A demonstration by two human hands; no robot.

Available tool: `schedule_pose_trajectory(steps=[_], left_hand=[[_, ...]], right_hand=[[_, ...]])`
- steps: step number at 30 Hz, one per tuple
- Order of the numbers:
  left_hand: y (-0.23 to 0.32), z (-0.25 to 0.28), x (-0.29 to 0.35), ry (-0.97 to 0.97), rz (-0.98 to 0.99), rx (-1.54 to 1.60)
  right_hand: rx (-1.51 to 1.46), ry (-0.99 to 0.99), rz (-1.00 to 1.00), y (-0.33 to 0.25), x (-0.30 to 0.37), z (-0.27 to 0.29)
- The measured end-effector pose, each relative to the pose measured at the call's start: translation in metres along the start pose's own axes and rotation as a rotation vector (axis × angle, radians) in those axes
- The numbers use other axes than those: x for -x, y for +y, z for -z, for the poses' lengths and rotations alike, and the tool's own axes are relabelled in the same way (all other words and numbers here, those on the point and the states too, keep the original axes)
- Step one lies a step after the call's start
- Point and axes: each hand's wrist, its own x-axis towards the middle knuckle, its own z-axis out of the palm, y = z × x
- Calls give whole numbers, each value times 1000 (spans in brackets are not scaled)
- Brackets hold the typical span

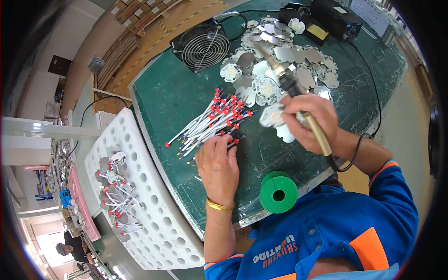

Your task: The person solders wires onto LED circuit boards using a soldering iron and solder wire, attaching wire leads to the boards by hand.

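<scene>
Blue sleeves with orange trim fill the bottom right of the frame, closest to the camera. Just above them, near the bottom middle, a green spool sits on the edge of the green table.

Left of the spool, the left hand lies palm down on the table. Its fingers curl a little and the tips touch the near end of the pile of wires, thin white wires with red ends that spread toward the middle of the frame. I cannot tell if it has pinched one wire yet. It is best to pull out only one and keep the others lying still.

At the right middle, the right hand is closed tight around the gold handle of the soldering iron. The same fingers also hold a small round light board with yellow dots. The iron's hot end points to the upper middle, so fingers should stay back on the handle.

At the lower left, a white tray with holes carries boards that have wires on them.

Farther up, more silver boards lie in a heap. A black fan stands at the top middle, and a black box sits at the top right.
</scene>
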Motion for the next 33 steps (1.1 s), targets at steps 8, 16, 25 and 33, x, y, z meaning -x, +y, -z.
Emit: schedule_pose_trajectory(steps=[8, 16, 25, 33], left_hand=[[-4, -5, 2, 21, -33, 9], [14, 4, 3, 82, 288, 690], [11, 6, 6, -258, 562, 1359], [10, 5, 9, -358, 563, 1384]], right_hand=[[-247, -164, -342, -21, -9, -35], [-271, -136, -465, -17, 0, -35], [-144, -84, -357, -9, 2, -32], [-132, -133, -364, -10, 5, -33]])
